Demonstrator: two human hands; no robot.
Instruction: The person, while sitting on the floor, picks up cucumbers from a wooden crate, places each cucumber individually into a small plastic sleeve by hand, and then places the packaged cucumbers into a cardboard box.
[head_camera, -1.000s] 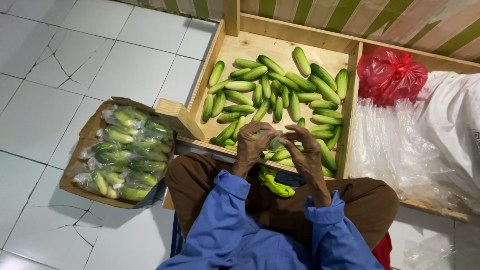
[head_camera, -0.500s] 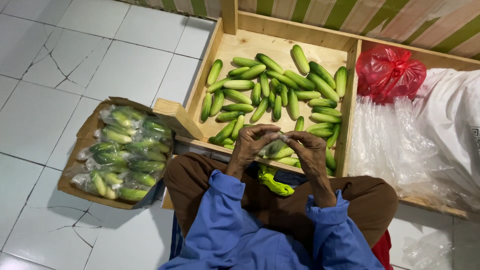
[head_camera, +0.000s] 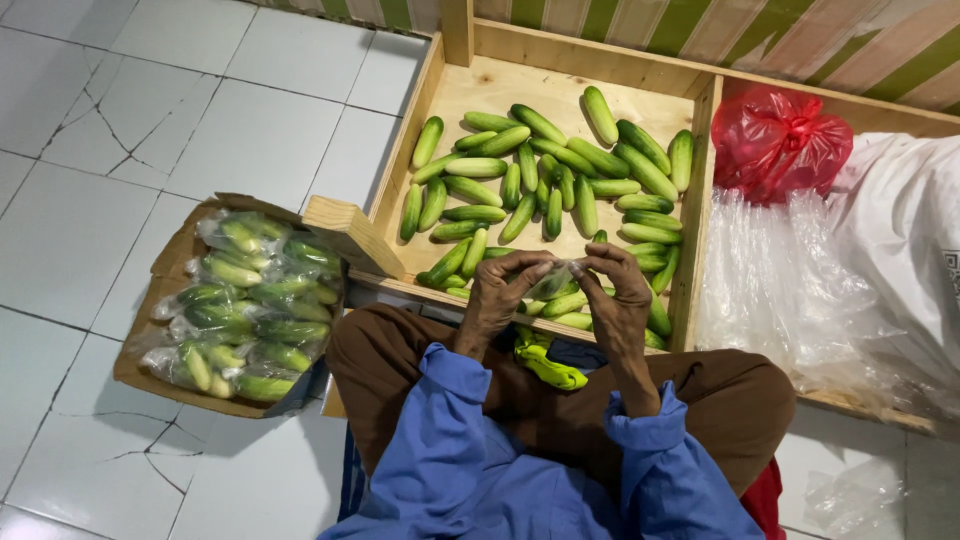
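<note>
My left hand (head_camera: 503, 290) and my right hand (head_camera: 617, 296) are raised together over my lap, both pinching a clear plastic bag (head_camera: 553, 282) between their fingertips. Just beyond them is a wooden tray (head_camera: 440, 110) holding several loose green cucumbers (head_camera: 560, 175). A yellow-green cloth (head_camera: 545, 362) lies on my lap under the hands. I sit with brown trousers and blue sleeves.
A cardboard box (head_camera: 150, 340) of bagged cucumbers (head_camera: 245, 305) stands on the tiled floor at my left. To the right lie a pile of clear plastic bags (head_camera: 790, 290), a red plastic bag (head_camera: 780, 140) and a white sack (head_camera: 900, 230).
Both hands have lifted slightly off my lap and come closer together, fingertips now working the clear bag between them. The view has shifted a little.
</note>
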